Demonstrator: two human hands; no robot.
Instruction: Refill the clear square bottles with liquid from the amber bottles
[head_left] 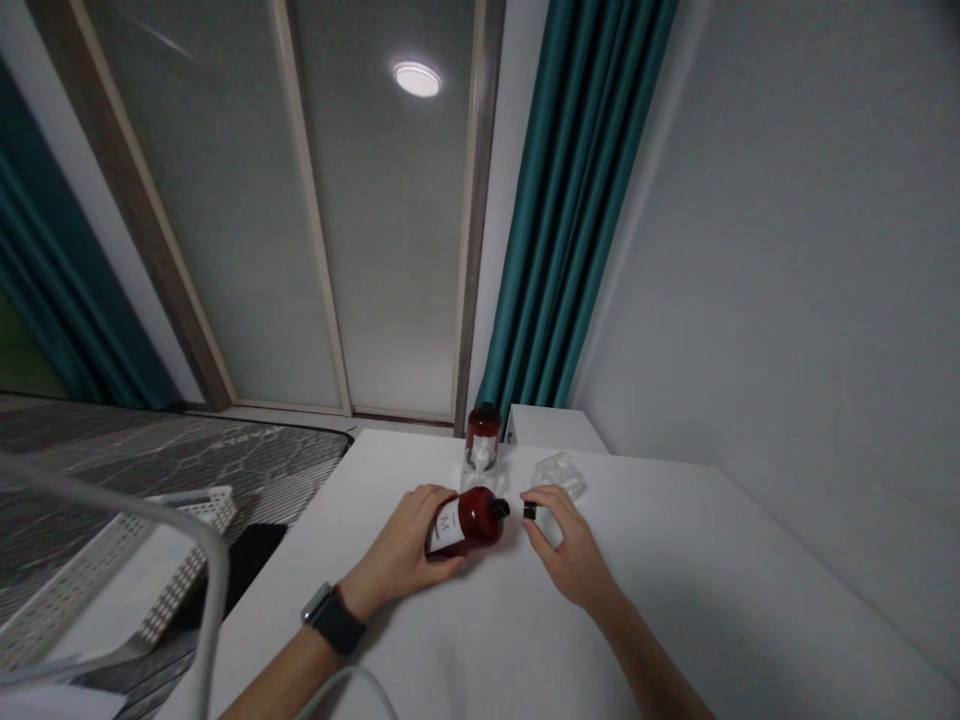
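My left hand [409, 545] is wrapped around a dark red bottle [478, 517] with a white label, tilted so its black neck points right. Between the thumb and fingers of my right hand [566, 545] is a small black cap [529, 510], held a short gap away from the bottle's neck. Behind them a second red bottle [484, 425] with a black top stands upright, its lower part beside or inside something clear. A crumpled piece of clear plastic [559, 474] lies just beyond my right hand.
All this is on a white table [675, 560]. A white box-like piece [559, 428] adjoins its far edge, near a teal curtain [581, 200]. At left, a white perforated basket [75, 590] is below table level, and a pale curved tube [214, 600] crosses the foreground.
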